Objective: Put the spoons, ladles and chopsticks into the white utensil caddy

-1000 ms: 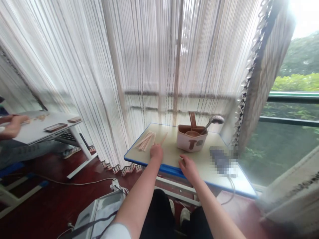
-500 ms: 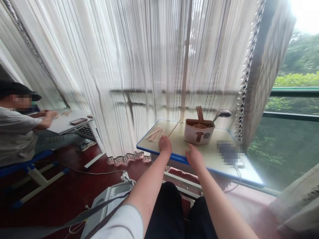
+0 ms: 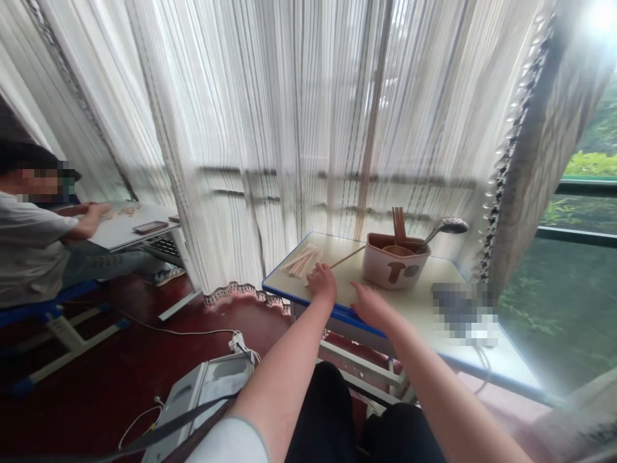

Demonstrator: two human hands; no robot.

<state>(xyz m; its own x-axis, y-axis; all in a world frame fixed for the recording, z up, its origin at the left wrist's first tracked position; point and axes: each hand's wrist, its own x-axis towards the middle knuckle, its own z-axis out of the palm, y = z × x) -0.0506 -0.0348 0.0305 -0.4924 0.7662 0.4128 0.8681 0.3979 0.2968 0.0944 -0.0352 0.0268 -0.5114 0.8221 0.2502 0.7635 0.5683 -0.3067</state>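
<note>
My left hand (image 3: 322,281) is closed around one end of a thin wooden chopstick (image 3: 349,256), which slants up and right toward the utensil holder. Beside that hand, to the left, a loose bunch of pale chopsticks (image 3: 301,262) lies on the desk (image 3: 344,283). My right hand (image 3: 369,301) rests at the desk's front edge, holding nothing, its index finger stretched toward the left hand. Behind it stands a white and brown utensil holder (image 3: 395,265), with brown chopsticks (image 3: 399,223) and a slotted ladle (image 3: 452,225) sticking out.
A blurred-out dark object (image 3: 456,308) lies at the desk's right. A sheer curtain (image 3: 270,116) hangs behind. Left, another person (image 3: 29,251) sits at a white table (image 3: 116,235). A grey box (image 3: 207,386) with cables stands on the floor.
The chopstick in my left hand has swung lower, its far end now pointing at the utensil holder. My right hand has come closer to the left one. The view has shifted slightly.
</note>
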